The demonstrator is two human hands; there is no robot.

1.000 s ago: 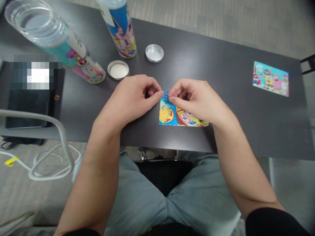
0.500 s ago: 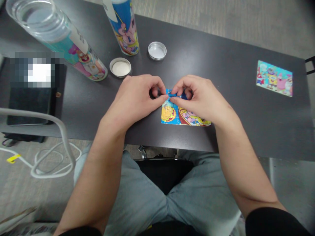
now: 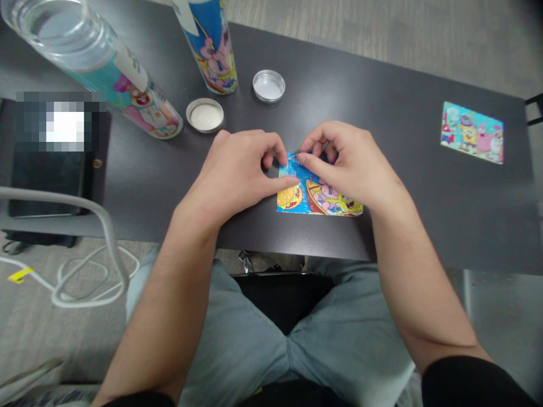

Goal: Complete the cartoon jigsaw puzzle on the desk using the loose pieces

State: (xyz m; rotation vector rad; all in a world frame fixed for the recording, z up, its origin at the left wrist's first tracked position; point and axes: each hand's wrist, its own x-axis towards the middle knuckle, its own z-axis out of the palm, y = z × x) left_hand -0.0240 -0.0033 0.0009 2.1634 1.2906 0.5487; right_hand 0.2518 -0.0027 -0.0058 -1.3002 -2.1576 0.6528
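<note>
A small jigsaw puzzle (image 3: pixel 331 200) with a burger and cartoon figures in a boat lies flat near the table's front edge. My left hand (image 3: pixel 246 169) rests at its left part, thumb stretched over the picture above the burger, index finger at the upper left corner, the two apart. Over the upper edge, my right hand (image 3: pixel 345 164) has thumb and index tips brought close together; what they pinch, if anything, is too small to make out. Its palm and fingers hide the puzzle's upper right part.
Two clear picture-printed tubes (image 3: pixel 146 104) (image 3: pixel 218 56) stand at the back left, near two round metal lids (image 3: pixel 206 116) (image 3: pixel 268 86). A cartoon picture card (image 3: pixel 473 134) lies far right. A black tablet-like device (image 3: pixel 46 181) and a grey cable (image 3: pixel 99 206) are at left.
My hands have drawn slightly apart at the fingertips. The left thumb has slid down and right over the picture, away from the index finger; the right hand has shifted slightly up and right.
</note>
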